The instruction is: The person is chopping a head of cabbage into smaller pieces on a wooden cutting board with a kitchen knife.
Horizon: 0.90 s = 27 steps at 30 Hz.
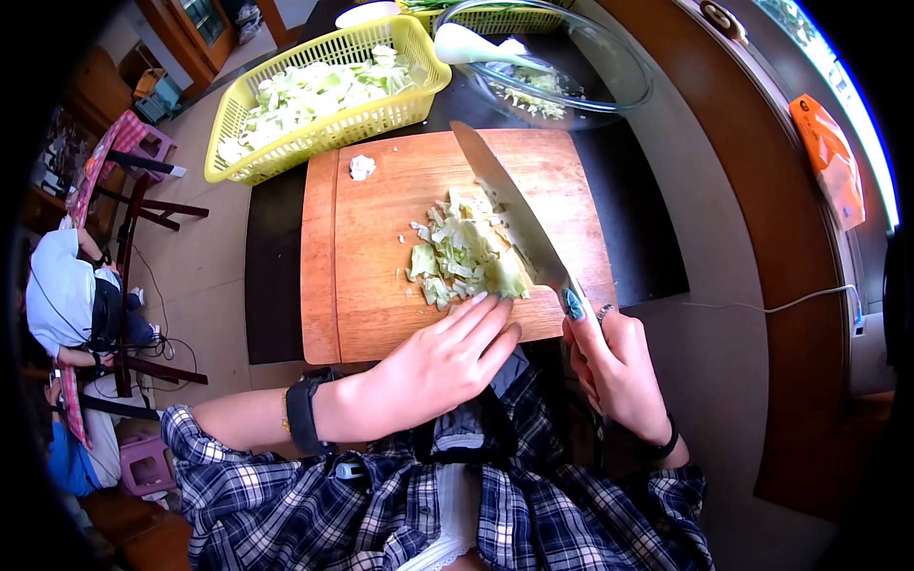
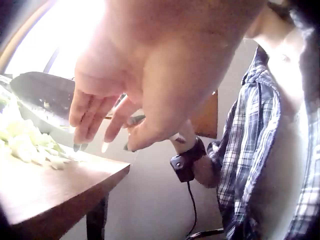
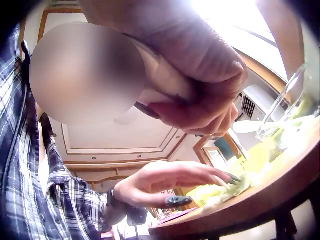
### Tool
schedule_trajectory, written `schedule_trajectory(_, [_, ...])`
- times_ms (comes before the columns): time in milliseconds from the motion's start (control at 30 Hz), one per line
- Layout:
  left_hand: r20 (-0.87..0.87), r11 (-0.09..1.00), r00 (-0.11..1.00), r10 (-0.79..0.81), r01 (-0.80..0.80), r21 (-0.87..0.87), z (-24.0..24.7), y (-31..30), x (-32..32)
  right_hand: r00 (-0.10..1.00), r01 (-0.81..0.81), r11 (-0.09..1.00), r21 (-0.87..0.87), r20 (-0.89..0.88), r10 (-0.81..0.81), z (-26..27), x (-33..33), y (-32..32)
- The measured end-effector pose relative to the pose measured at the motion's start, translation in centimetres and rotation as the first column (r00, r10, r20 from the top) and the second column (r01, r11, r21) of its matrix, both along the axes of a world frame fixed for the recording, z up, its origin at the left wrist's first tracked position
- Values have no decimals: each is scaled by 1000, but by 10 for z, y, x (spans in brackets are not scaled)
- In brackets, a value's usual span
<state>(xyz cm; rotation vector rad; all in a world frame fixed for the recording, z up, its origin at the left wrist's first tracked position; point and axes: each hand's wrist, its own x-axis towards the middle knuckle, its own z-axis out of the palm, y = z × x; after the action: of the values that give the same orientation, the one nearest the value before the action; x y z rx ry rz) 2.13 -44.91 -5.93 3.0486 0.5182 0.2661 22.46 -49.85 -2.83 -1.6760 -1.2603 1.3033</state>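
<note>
My right hand [image 1: 621,366] grips the handle of a wide-bladed kitchen knife [image 1: 519,214], its index finger along the top near the blade. The blade slants up and left over the wooden cutting board [image 1: 367,266], along the right side of a heap of chopped cabbage [image 1: 462,247]. My left hand [image 1: 443,354] reaches in from the front with its fingers extended, fingertips right at the near edge of the heap. In the left wrist view, the knife blade [image 2: 42,95] shows beyond the left fingers. A small white cabbage piece [image 1: 362,167] lies apart at the board's upper left.
A yellow plastic basket [image 1: 328,133] of cut cabbage stands behind the board. To its right is a glass bowl [image 1: 609,103] with cabbage bits and a white spoon [image 1: 466,45]. The board rests on a dark table [image 1: 271,285]. People sit at the far left.
</note>
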Motion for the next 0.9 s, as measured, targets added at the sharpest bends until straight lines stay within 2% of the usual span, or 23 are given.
schedule_trajectory(100, [6,994,998,60,-59,-94,0,-5,-3,998,-44,998,-34,-52,43,-15,-4,0])
schedule_trajectory(133, [10,996,999,42,-41,-85,-3,-4,-5,997,-69,997,25,41,68,-23,-3,0])
schedule_trajectory(167, [16,997,1000,25,-24,-75,-5,-3,-5,997,-70,997,28,43,68,-20,-2,0])
schedule_trajectory(300, [5,997,1000,15,-14,-71,-5,-2,-4,1000,10,1000,25,-8,-10,-10,-4,-4])
schedule_trajectory(367, [-38,999,999,9,-11,-41,-3,-1,0,1000,-10,986,168,-6,12,-25,-4,-4])
schedule_trajectory(400, [-36,999,999,8,-10,-40,-4,0,2,999,-15,999,47,50,13,-25,-3,-2])
schedule_trajectory(500, [-19,999,1000,5,-6,-51,-7,3,8,998,61,998,-22,28,-60,-1,-5,0])
schedule_trajectory(567, [23,999,1000,-13,14,-51,-8,5,11,998,66,998,1,14,-66,-3,-3,-1])
schedule_trajectory(633, [64,996,998,-20,25,-89,-15,9,13,999,35,993,111,16,-37,-15,0,-1])
schedule_trajectory(767, [127,983,992,-25,47,-178,-15,9,11,996,30,999,-11,79,-29,-6,0,3])
schedule_trajectory(800, [128,983,992,-25,47,-178,-11,8,10,995,90,995,-42,46,-88,2,-4,3])
schedule_trajectory(900, [129,973,992,-8,37,-226,-2,3,4,997,70,997,29,39,-71,-6,-6,-3])
